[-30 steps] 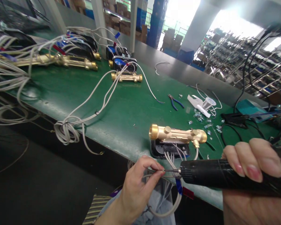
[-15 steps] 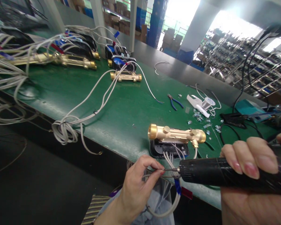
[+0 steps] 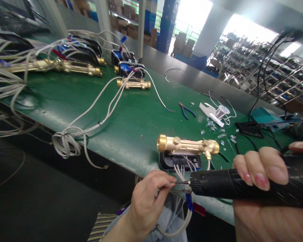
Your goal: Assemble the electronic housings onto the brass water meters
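Mostly black, ribbed-nosed screwdriver, right grip clasping it, thin bit, left grip closed at its tip

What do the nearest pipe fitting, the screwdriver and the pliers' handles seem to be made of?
Pipe fitting: probably brass, satin with shinier threads, given its golden colour.
Screwdriver: likely matte plastic, from its dull black housing.
Pliers' handles: possibly smooth plastic or rubber, from their even blue.

A screwdriver, green workbench and crowded metal racks mark a workshop.
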Demonstrator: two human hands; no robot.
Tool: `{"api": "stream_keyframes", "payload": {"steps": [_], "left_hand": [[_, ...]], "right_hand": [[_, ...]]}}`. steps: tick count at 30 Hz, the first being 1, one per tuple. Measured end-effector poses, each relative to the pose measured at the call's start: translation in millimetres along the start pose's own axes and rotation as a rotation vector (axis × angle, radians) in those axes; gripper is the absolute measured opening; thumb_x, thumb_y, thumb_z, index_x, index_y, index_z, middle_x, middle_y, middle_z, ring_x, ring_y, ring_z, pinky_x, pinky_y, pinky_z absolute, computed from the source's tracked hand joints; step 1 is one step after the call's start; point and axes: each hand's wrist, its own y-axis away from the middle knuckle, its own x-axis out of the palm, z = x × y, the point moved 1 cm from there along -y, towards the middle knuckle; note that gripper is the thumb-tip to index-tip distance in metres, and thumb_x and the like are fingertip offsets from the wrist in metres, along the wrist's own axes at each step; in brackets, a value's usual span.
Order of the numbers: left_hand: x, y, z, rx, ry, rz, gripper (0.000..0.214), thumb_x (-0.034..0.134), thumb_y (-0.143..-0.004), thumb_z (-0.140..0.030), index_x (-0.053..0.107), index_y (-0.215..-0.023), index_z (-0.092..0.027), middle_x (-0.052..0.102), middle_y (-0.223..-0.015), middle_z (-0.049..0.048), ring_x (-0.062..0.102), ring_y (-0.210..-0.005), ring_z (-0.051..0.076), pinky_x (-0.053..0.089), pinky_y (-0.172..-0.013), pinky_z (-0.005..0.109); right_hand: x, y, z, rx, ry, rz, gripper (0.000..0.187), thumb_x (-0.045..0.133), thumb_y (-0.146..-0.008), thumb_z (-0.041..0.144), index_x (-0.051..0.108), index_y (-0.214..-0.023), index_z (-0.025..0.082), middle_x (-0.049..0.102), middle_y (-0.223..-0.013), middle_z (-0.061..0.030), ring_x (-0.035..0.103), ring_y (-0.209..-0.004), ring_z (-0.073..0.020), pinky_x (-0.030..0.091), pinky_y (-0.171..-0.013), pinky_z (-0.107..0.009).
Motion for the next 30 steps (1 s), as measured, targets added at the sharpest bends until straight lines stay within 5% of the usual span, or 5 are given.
{"api": "stream_keyframes", "payload": {"steps": [13,21,30], "left_hand": [[3.8,-8,6,0.125,-0.194,0.095,0.031,0.054,-0.081,0.006,0.052,-0.102,-0.016,0.067,-0.097,0.0065,0.062,-0.094,0.015,0.054,-0.083,0.03],[18.1,-19,14,0.203,-0.505,0.054,0.023,0.053,-0.085,-0.003,0.055,-0.104,-0.017,0.07,-0.097,0.0056,0.062,-0.084,0.018,0.051,-0.073,0.032],[11.9,-21,17,0.081,-0.406,0.104,0.021,0.05,-0.088,-0.005,0.054,-0.105,-0.017,0.066,-0.089,0.005,0.061,-0.081,0.016,0.052,-0.074,0.028]], "right_hand": [[11,-2,-2,-0.12,0.033,0.031,0.029,0.062,-0.074,0.038,0.055,-0.097,0.022,0.046,-0.057,0.0061,0.042,-0.047,-0.0086,0.035,-0.047,-0.028],[26,-4,-11,-0.254,0.103,0.009,0.025,0.057,-0.072,0.031,0.054,-0.095,0.021,0.05,-0.058,0.0056,0.042,-0.046,-0.0096,0.039,-0.049,-0.029],[27,-5,-22,-0.25,0.075,0.056,0.021,0.055,-0.078,0.027,0.054,-0.098,0.021,0.051,-0.06,0.0048,0.044,-0.048,-0.0101,0.04,-0.048,-0.028]]}}
